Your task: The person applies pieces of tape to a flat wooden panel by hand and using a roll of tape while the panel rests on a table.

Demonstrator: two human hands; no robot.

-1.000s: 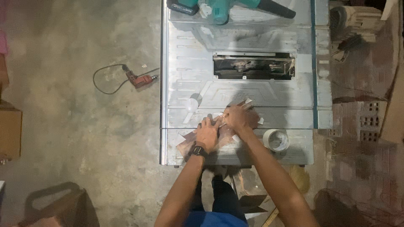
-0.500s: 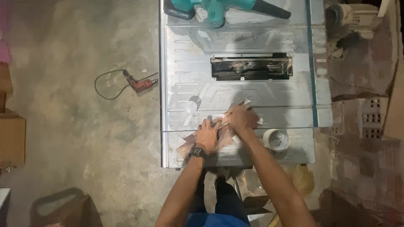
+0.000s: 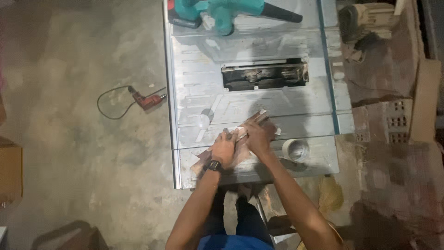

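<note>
My left hand [image 3: 225,150], with a black watch on the wrist, and my right hand [image 3: 257,137] both press on a brownish sheet of sandpaper [image 3: 203,159] lying near the front edge of a grey metal saw table [image 3: 194,78]. Between the hands a small pale strip shows at the fingertips. The sheet's corners stick out beyond the right hand [image 3: 259,115] and to the left of the left hand. Whether either hand pinches the sheet or only rests on it is unclear.
A roll of tape [image 3: 295,150] lies right of my hands. A teal blower [image 3: 222,9] rests at the table's far end, behind a dark blade slot [image 3: 264,76]. A red corded drill [image 3: 147,100] lies on the concrete floor at left. Bricks [image 3: 393,125] stand at right.
The hands stay on the sheet in nearly the same place. The view has shifted slightly, so the table sits a little higher in the picture.
</note>
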